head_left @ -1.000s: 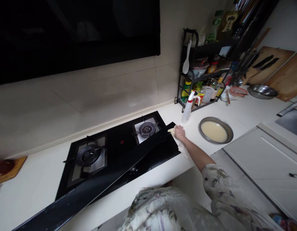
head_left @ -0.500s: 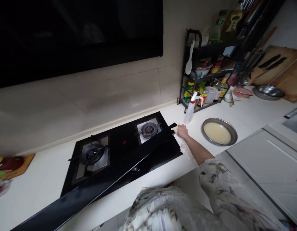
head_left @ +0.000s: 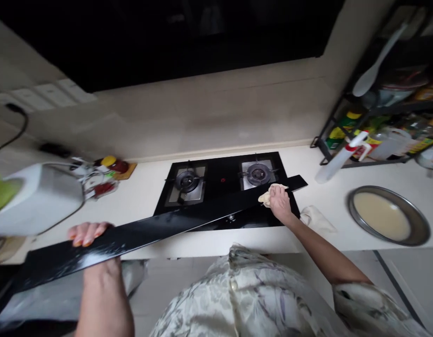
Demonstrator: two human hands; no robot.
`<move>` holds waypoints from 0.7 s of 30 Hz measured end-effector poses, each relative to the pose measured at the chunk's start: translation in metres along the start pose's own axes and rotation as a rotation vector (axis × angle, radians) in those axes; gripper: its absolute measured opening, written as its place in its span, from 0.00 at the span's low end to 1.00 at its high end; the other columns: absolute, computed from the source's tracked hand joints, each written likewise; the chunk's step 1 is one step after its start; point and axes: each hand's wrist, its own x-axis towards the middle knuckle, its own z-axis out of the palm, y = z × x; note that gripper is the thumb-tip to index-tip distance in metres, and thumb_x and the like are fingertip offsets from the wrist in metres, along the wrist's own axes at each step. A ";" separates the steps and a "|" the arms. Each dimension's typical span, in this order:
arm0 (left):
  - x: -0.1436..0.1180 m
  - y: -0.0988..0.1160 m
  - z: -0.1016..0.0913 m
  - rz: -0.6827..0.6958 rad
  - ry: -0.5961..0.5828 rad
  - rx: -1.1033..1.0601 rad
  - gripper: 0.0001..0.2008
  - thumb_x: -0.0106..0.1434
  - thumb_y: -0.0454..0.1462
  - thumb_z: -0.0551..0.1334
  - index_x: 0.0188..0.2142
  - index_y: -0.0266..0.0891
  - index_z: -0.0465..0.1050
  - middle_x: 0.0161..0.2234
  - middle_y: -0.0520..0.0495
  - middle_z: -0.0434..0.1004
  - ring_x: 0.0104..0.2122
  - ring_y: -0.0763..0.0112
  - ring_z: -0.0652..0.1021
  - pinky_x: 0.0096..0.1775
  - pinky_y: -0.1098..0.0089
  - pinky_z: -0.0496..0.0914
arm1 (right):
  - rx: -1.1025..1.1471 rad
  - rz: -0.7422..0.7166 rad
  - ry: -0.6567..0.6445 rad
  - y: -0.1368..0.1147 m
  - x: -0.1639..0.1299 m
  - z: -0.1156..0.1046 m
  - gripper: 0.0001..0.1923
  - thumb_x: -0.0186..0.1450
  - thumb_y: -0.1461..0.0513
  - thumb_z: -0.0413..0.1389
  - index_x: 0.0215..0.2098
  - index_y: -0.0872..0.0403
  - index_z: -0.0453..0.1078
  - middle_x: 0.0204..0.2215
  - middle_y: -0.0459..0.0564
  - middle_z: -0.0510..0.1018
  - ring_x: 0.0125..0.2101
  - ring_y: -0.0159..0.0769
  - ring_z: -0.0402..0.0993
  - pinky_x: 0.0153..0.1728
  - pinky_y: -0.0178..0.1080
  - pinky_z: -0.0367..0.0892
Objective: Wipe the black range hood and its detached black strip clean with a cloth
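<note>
Your left-hand fingers [head_left: 83, 231] curl over the edge of the long black panel [head_left: 160, 230], gripping it above the worktop [head_left: 321, 206]; your right hand [head_left: 280, 202] presses a cloth [head_left: 264, 198] on its far end. Smears near your left hand look unwiped. A second ago only your right hand showed

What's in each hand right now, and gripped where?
Left hand grips the long glossy black panel near its left end, fingers over the top edge. Right hand presses a pale yellow cloth on its right end.
</note>
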 end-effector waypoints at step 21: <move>0.004 -0.028 -0.053 0.135 -0.361 -0.006 0.23 0.70 0.36 0.60 0.26 0.41 0.45 0.16 0.63 0.43 0.11 0.84 0.47 0.19 0.79 0.56 | -0.005 -0.025 0.025 0.049 0.005 0.021 0.30 0.64 0.64 0.56 0.63 0.65 0.64 0.56 0.71 0.68 0.49 0.55 0.68 0.44 0.49 0.68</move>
